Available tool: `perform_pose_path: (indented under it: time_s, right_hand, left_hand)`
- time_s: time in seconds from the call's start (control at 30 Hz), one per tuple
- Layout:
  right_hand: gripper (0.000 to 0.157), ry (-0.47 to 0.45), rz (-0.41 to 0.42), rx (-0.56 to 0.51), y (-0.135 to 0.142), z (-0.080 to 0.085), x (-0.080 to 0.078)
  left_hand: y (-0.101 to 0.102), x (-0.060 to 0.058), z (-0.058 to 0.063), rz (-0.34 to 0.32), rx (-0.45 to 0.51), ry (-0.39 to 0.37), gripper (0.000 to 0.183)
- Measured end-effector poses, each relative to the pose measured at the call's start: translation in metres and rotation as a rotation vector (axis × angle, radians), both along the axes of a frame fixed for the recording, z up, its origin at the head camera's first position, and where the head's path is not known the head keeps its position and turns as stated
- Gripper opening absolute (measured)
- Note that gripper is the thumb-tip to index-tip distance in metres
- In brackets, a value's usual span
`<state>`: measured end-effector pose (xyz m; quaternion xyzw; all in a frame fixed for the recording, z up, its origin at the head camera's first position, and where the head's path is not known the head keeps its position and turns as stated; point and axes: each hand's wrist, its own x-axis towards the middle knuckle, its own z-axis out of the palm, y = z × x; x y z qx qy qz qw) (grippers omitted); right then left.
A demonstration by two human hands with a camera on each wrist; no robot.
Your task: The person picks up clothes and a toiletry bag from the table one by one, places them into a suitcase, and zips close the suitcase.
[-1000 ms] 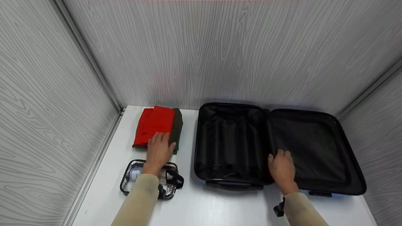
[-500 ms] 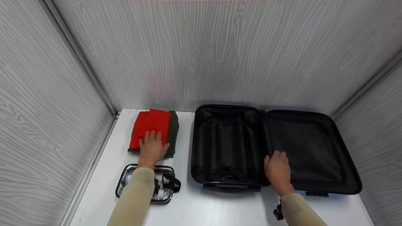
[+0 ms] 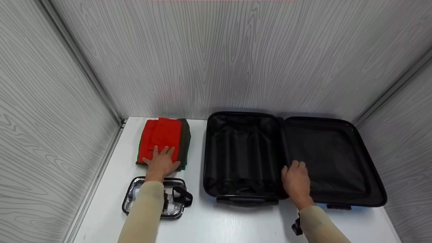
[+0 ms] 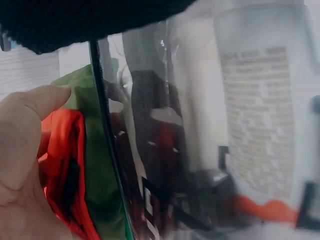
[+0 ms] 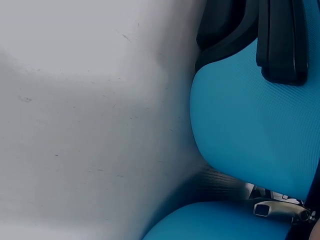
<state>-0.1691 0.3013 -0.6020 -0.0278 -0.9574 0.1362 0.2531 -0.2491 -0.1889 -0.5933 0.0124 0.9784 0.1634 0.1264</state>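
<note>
At eight o'clock, the left hand (image 3: 160, 166) lies spread on folded red and dark-green cloth (image 3: 165, 135); at four, the right hand (image 3: 296, 182) curls its fingers over the middle rim of an open, black-lined blue suitcase (image 3: 242, 153). A clear, black-edged plastic pouch (image 3: 172, 208) sits at seven. Beneath lies a white, lightly scuffed worktop (image 3: 233, 224); grey wood-grain panels (image 3: 216, 57) rise at nine, twelve and three.

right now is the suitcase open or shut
Open: in the head view, the suitcase's two halves lie side by side, hinged between, their black insides facing up.
</note>
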Motion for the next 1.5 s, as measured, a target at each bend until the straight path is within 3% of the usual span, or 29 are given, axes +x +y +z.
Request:
perform_pose_path:
  time_s: [0.2, 0.73, 1.1, 1.37, 1.5]
  right_hand:
    - [0.029, -0.041, -0.022, -0.030, 0.002, 0.001, -0.002]
    - [0.029, 0.104, 0.029, 0.079, -0.002, -0.003, -0.008]
    - [0.027, 0.021, 0.021, -0.004, -0.005, -0.005, -0.010]
    - [0.027, 0.036, 0.015, 0.006, -0.008, -0.003, -0.010]
    - [0.027, -0.044, 0.010, -0.022, -0.007, 0.004, -0.010]
  left_hand:
    - [0.003, 0.006, -0.003, -0.034, -0.008, 0.036, 0.070]
    - [0.025, 0.027, -0.005, -0.088, -0.025, 0.051, 0.065]
    - [0.038, 0.039, -0.007, -0.067, 0.007, 0.054, 0.064]
    - [0.044, 0.049, -0.007, -0.071, 0.012, 0.083, 0.061]
    - [0.047, 0.051, -0.006, -0.072, -0.006, 0.082, 0.064]
